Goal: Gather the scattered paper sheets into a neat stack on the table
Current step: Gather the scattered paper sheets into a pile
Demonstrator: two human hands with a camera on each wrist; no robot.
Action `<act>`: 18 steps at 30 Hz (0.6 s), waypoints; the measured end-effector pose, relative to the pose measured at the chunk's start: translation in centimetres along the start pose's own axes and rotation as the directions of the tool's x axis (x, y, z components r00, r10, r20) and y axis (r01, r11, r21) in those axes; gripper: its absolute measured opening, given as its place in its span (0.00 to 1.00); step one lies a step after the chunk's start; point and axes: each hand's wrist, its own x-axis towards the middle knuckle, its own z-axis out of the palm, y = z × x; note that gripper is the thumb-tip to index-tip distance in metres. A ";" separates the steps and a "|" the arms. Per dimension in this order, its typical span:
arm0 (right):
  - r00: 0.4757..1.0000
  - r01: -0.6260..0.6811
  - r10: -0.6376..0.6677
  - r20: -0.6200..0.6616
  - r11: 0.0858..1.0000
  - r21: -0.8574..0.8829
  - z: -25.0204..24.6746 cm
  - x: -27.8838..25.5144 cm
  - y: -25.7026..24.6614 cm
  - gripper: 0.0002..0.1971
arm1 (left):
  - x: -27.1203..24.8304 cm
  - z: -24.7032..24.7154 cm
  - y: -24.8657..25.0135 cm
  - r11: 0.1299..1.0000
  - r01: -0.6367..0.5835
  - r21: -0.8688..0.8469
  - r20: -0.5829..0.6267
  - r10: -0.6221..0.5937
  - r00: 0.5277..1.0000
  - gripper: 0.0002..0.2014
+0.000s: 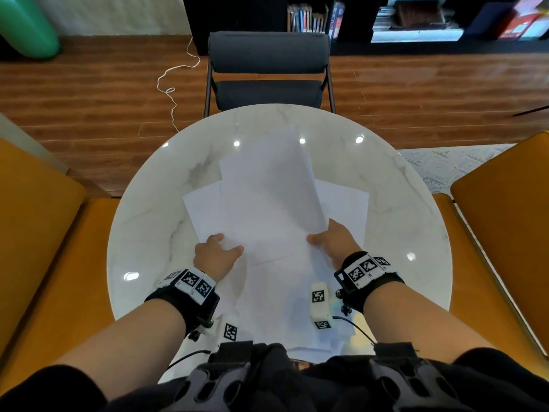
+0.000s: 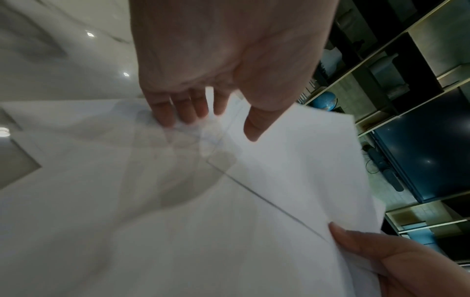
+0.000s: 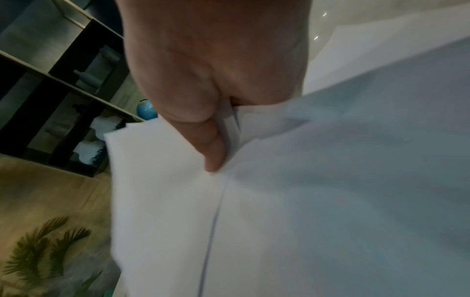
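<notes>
Several white paper sheets (image 1: 267, 188) lie overlapping and fanned out on the round white marble table (image 1: 148, 233). My right hand (image 1: 323, 237) pinches the near right edge of the upper sheets (image 3: 330, 180), thumb on top and fingers hidden underneath, and this edge is lifted off the table. My left hand (image 1: 230, 243) is at the near left corner. Its thumb lies on the upper sheet (image 2: 292, 160). Its straight fingers (image 2: 165, 114) reach under that corner and touch the sheet below. More sheets lie flat between my wrists.
A dark grey chair (image 1: 267, 69) stands at the table's far side. Orange seats flank it at the left (image 1: 38, 233) and right (image 1: 505, 218). A white cord (image 1: 175, 81) trails on the wooden floor. Bookshelves line the back wall.
</notes>
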 end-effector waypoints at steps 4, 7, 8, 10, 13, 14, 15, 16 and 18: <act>0.997 -0.015 -0.015 0.078 0.931 0.365 -1.4 0.0 0.7 0.19 | -0.1 -1.1 -0.6 0.993 0.013 -0.121 -0.144 -0.031 0.989 0.44; 0.987 0.000 -0.061 0.148 0.923 0.385 -2.3 0.1 0.2 0.21 | 0.1 -1.5 -1.0 0.953 -0.036 -0.302 -0.057 0.019 0.998 0.47; 0.980 0.000 -0.074 0.185 0.929 0.371 -2.4 0.0 0.0 0.21 | 0.1 -1.6 -1.2 0.936 -0.051 -0.347 -0.033 0.042 0.999 0.46; 0.957 0.004 -0.097 0.272 0.947 0.321 -2.4 0.0 -0.4 0.22 | 0.1 -1.7 -1.0 0.906 -0.086 -0.415 -0.004 0.093 0.996 0.39; 0.919 0.001 -0.076 0.387 0.982 0.190 -1.3 -0.1 -0.9 0.24 | -0.1 -1.6 -0.8 0.888 -0.093 -0.451 0.092 0.150 0.984 0.44; 0.920 0.015 -0.064 0.387 0.992 0.128 -0.7 -0.2 -1.1 0.25 | 0.2 -1.2 -1.1 0.880 -0.086 -0.467 0.126 0.163 0.979 0.49; 0.927 0.037 -0.062 0.371 0.997 0.074 -0.1 -0.2 -1.3 0.28 | 0.6 -0.9 -1.5 0.867 -0.075 -0.492 0.148 0.168 0.975 0.51; 0.933 0.057 -0.068 0.352 0.997 0.042 0.3 -0.1 -1.3 0.31 | 0.5 -0.7 -1.6 0.861 -0.064 -0.504 0.156 0.164 0.974 0.49; 0.948 0.070 -0.083 0.308 0.996 0.052 0.8 0.1 -1.2 0.34 | 0.2 -0.8 -1.5 0.864 -0.069 -0.498 0.108 0.141 0.984 0.37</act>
